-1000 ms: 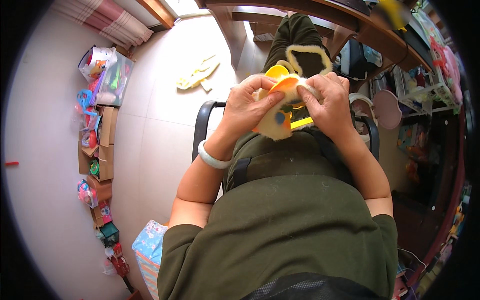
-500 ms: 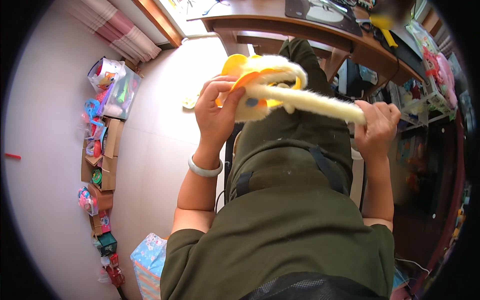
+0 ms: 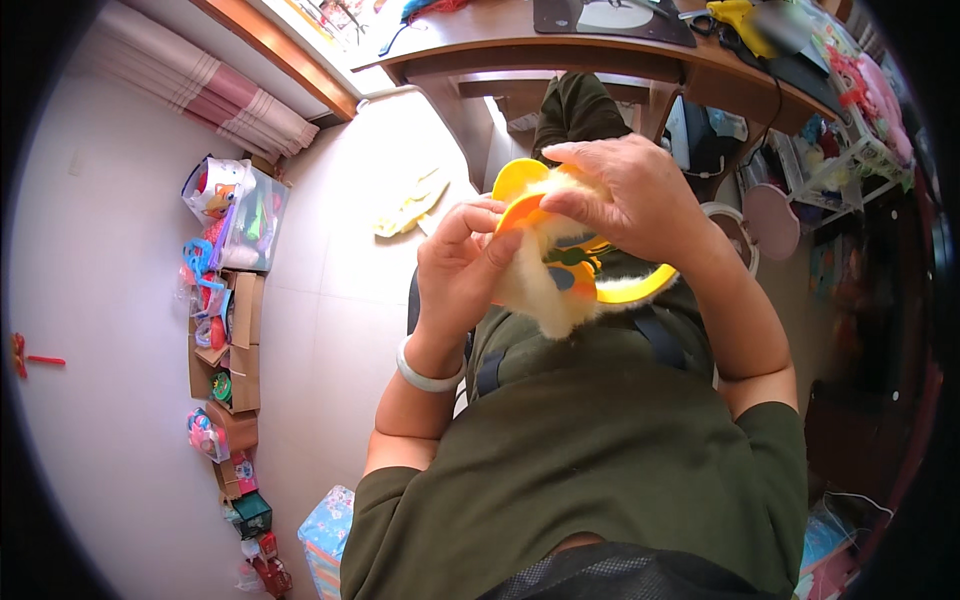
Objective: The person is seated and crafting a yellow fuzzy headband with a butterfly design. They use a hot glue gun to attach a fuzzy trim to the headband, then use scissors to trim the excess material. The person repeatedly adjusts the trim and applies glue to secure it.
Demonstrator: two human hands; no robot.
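Observation:
Above my lap I hold a fluffy cream piece (image 3: pixel 545 290) with rounded yellow-orange flaps, a curved yellow band and a blue-grey patch. My left hand (image 3: pixel 462 262), with a pale bangle at the wrist, pinches an orange flap and the fur beside it between thumb and fingers. On the far right side of the piece, my right hand (image 3: pixel 640 195) is closed, thumb and fingers gripping fluffy material close to the left fingertips. Part of the piece is covered by the right hand. Something small and green shows inside the loop.
Ahead stands a brown desk (image 3: pixel 600 50) with scissors (image 3: pixel 703 24) and a yellow tool (image 3: pixel 745 25). A yellow cloth (image 3: pixel 412 205) lies on the floor. Along the left wall run cardboard boxes (image 3: pixel 246 345) and a clear bin (image 3: pixel 255 225). A white rack (image 3: pixel 850 170) stands right.
My right hand has moved left from the outstretched fluffy strip to beside my left hand. The piece is lower and closer to me, and its yellow band now shows at the right.

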